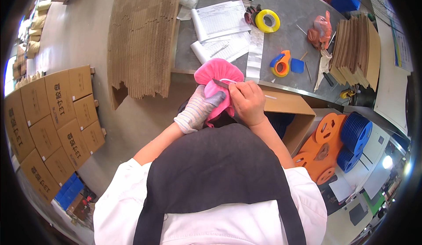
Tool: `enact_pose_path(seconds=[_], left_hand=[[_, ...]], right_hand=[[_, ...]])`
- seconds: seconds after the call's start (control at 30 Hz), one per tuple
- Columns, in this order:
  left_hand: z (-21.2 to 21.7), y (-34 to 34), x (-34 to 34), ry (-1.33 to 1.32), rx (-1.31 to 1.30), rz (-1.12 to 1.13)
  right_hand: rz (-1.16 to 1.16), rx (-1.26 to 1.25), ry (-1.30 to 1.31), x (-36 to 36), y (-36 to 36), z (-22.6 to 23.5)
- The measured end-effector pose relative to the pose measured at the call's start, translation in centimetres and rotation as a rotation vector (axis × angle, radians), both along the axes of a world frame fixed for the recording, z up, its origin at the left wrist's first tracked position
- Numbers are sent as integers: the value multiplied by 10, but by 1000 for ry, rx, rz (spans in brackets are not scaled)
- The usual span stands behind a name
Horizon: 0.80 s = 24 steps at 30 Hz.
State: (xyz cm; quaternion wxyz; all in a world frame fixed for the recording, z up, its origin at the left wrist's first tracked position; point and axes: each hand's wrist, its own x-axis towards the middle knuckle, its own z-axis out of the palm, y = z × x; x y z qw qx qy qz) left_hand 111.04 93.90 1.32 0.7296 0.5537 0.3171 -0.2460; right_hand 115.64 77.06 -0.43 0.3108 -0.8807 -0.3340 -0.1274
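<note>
Left hand [200,108], in a striped knit glove, grips the pink plush item [215,75] from below, at the near table edge [281,88]. Right hand [248,102], bare, pinches a thin metal blade [221,83] against it.

The gloved left hand [200,108] grips a pink fabric piece [218,75] from below. The bare right hand [248,102] is closed on a thin blade [222,84] laid across the fabric. Beyond them on the grey table [290,20] lie papers [222,18], a yellow tape roll [267,20] and an orange tape dispenser [281,63]. Stacked cartons [52,122] sit on the left.
</note>
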Motion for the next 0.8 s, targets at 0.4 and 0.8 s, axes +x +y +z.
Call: enact_pose_path(seconds=[0.4,0.8], left_hand=[[-14,20,-2,27,180,-149],[-46,33,0,15,230,-249]], right_hand=[[58,-157,-99,1,8,-13],[64,-221,-76,-2,22,-7]])
